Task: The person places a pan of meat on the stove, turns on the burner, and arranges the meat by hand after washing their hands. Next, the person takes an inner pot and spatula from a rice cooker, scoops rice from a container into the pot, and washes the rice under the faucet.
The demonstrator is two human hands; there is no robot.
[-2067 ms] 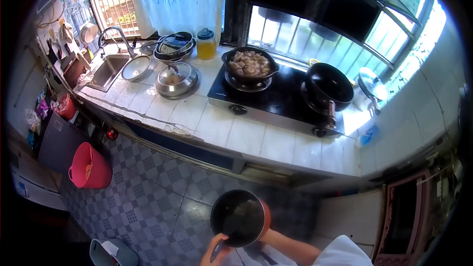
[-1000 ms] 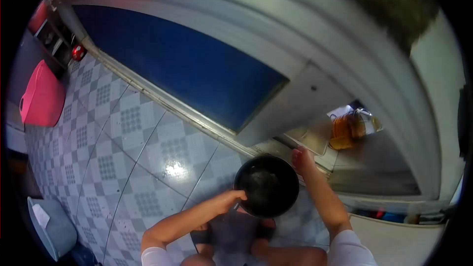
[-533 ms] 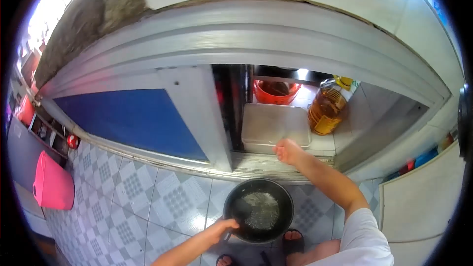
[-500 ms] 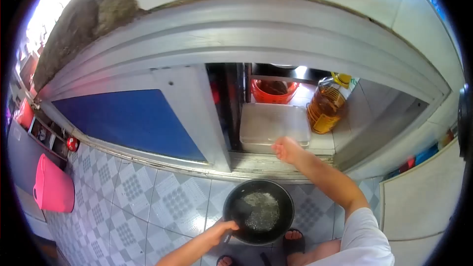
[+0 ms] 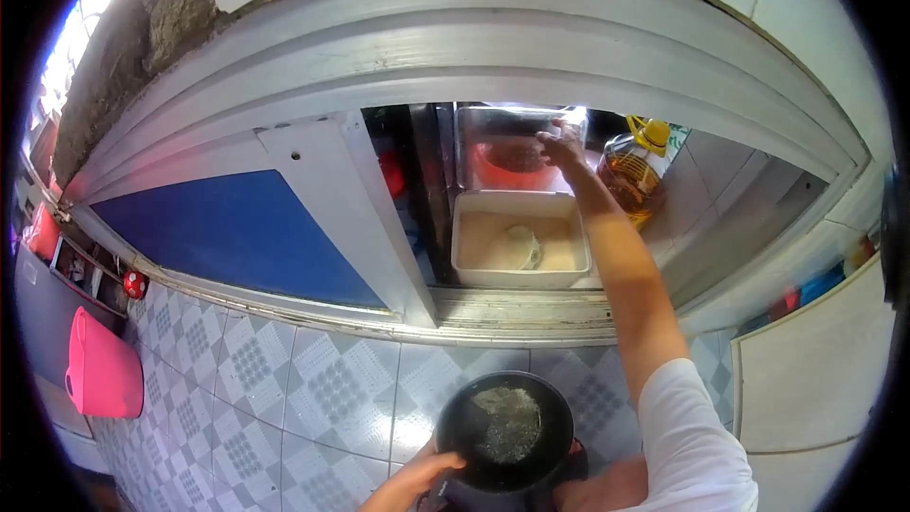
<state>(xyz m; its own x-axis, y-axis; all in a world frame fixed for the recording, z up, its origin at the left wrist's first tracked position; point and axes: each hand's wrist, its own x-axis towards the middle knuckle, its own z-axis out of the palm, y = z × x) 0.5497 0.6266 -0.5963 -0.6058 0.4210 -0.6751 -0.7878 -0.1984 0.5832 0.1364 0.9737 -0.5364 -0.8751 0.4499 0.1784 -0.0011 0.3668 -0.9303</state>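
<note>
My left hand (image 5: 425, 474) is closed round the handle side of a black frying pan (image 5: 455, 434), held low over the floor. Some whitish, wet-looking stuff spreads across the pan's bottom. My right hand (image 5: 566, 144) reaches into the open cupboard and grips the right edge of a clear plastic lid (image 5: 471, 147), which is raised behind its box. That white plastic box (image 5: 521, 279) stands open below, holding pale grain or powder (image 5: 479, 232). A whitish scoop or cup (image 5: 527, 248) lies partly sunk in it.
A large yellow-capped oil bottle (image 5: 633, 175) stands right of the box. Through the lid shows a red basin (image 5: 507, 161). The blue-panelled sliding door (image 5: 227, 237) covers the left. A pink bucket (image 5: 102, 365) is on the tiled floor (image 5: 332, 384).
My right hand has moved from the box's front edge up and back, lifting the lid and uncovering the contents. The pan has shifted slightly down and right in view.
</note>
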